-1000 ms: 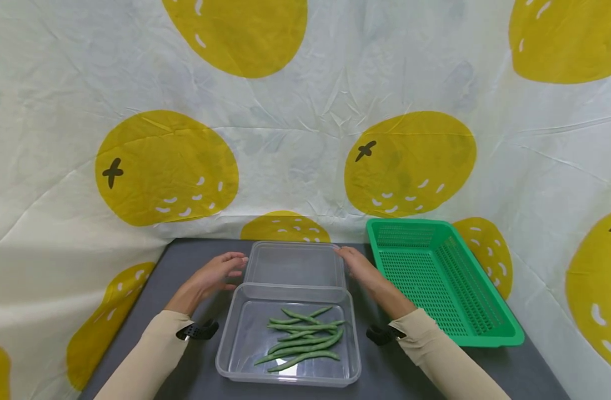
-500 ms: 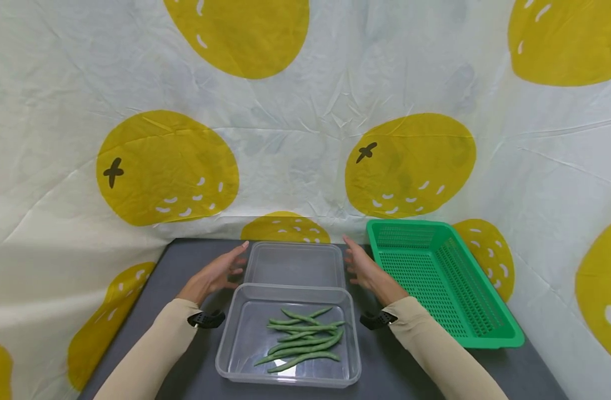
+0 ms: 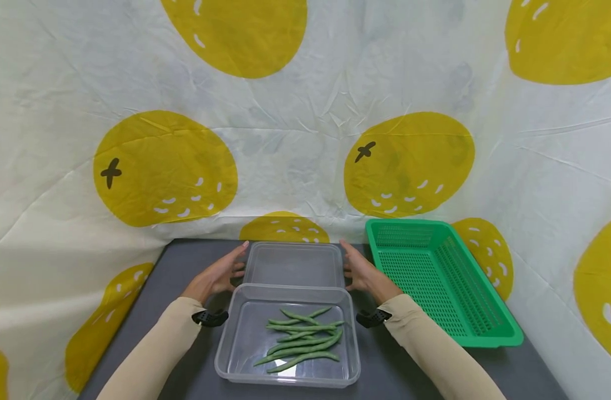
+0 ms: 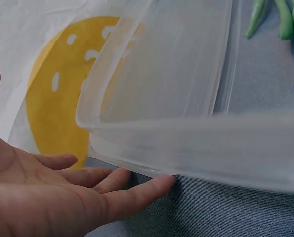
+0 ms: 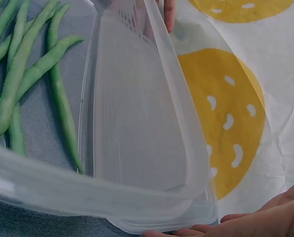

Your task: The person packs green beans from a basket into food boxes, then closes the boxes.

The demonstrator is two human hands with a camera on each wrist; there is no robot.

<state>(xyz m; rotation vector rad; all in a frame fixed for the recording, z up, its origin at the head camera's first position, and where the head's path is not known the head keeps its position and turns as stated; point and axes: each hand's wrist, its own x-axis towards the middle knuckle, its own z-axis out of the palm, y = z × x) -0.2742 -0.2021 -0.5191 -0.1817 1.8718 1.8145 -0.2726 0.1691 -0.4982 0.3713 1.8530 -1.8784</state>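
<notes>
A clear plastic container (image 3: 288,381) stands in front of me with several green beans (image 3: 305,349) lying in it. Right behind it lies its flat translucent lid (image 3: 294,264), the near edge partly hidden by the container. My left hand (image 3: 216,276) is at the lid's left side, thumb raised and fingers extended; in the left wrist view its fingertips (image 4: 166,181) come right to the plastic's lower edge. On the opposite side, my right hand (image 3: 364,272) mirrors it. The right wrist view has its fingertips (image 5: 154,233) at the lid's corner. Neither hand grips anything.
A green perforated basket (image 3: 442,272) stands at the right of the dark grey table (image 3: 195,253), beyond my right forearm. A white cloth (image 3: 295,161) printed with yellow fruit hangs behind and around the table.
My right hand has come off the lid's far right corner and drawn back to its side. The left hand has turned thumb-up, and both hands have moved slightly inward. Container and beans stay put.
</notes>
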